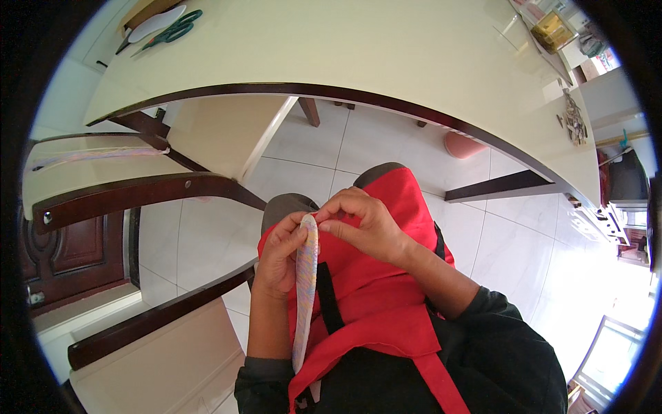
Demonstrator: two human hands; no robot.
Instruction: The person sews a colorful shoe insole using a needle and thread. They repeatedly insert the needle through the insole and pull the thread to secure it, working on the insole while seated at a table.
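Over a red apron on the lap, both hands meet at the upper end of a narrow pastel-patterned fabric strip. My left hand grips the strip near its top between thumb and fingers, and the strip hangs down along the forearm. My right hand has its thumb and index finger close together at the strip's end; whether they pinch it cannot be made out.
The cream table ahead holds green-handled scissors at far left, a pile of small pieces and a glass container at right. More pastel strips lie on a chair at left. A pink bin stands underneath the table.
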